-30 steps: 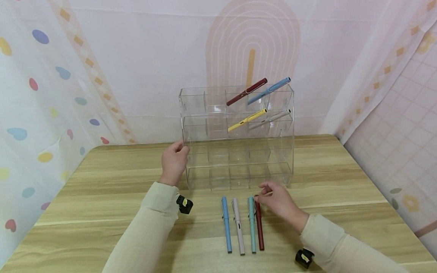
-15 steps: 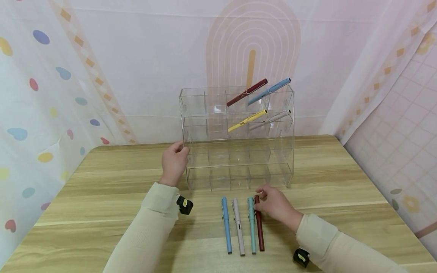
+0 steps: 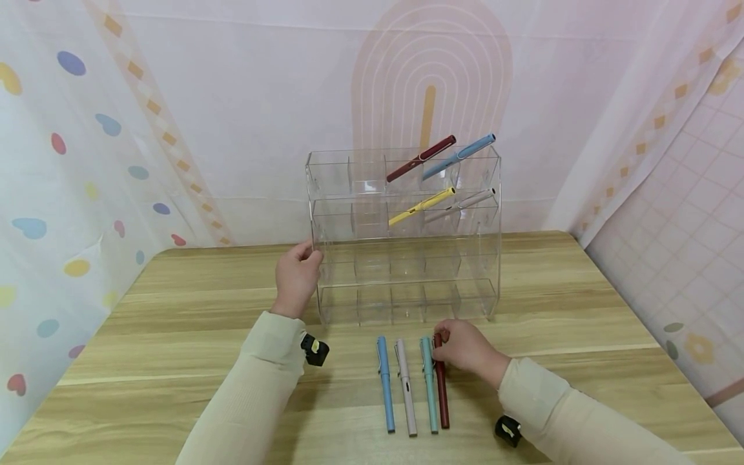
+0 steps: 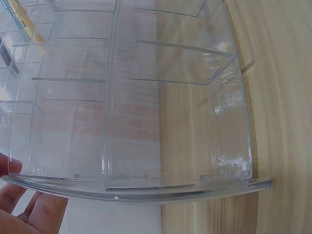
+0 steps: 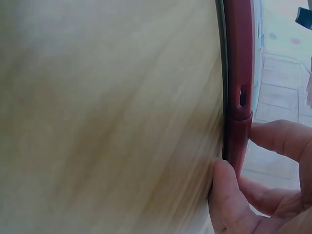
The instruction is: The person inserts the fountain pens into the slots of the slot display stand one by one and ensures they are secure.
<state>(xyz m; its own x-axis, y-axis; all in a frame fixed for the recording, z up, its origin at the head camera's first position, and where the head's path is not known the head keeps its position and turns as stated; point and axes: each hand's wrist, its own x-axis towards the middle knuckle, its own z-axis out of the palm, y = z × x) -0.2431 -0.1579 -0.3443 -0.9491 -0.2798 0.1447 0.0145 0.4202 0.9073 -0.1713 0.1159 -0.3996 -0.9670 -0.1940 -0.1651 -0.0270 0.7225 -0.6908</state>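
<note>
My left hand (image 3: pixel 295 279) grips the left side panel of a clear acrylic pen rack (image 3: pixel 372 284); in the left wrist view the thumb lies inside the panel (image 4: pixel 141 192) and the other fingers outside. In front of the rack, a dark red pen (image 3: pixel 444 400) lies on the table with its clip end away from me. My right hand (image 3: pixel 469 347) pinches it near that far end, thumb and fingertips on either side of the barrel (image 5: pixel 239 63). Immediately left of it lies a teal pen (image 3: pixel 430 394), then a grey pen (image 3: pixel 408 397) and a light blue pen (image 3: pixel 386 387).
Slanted in the rack's upper tiers are another dark red pen (image 3: pixel 421 158), another blue pen (image 3: pixel 459 156), a yellow pen (image 3: pixel 421 205) and another grey pen (image 3: pixel 462 205). The wooden table (image 3: pixel 174 349) meets patterned cloth (image 3: pixel 256 97) at the back and sides.
My right hand has moved slightly left and toward me, and its fingers have closed around the far end of the dark red pen. The left hand stays on the rack.
</note>
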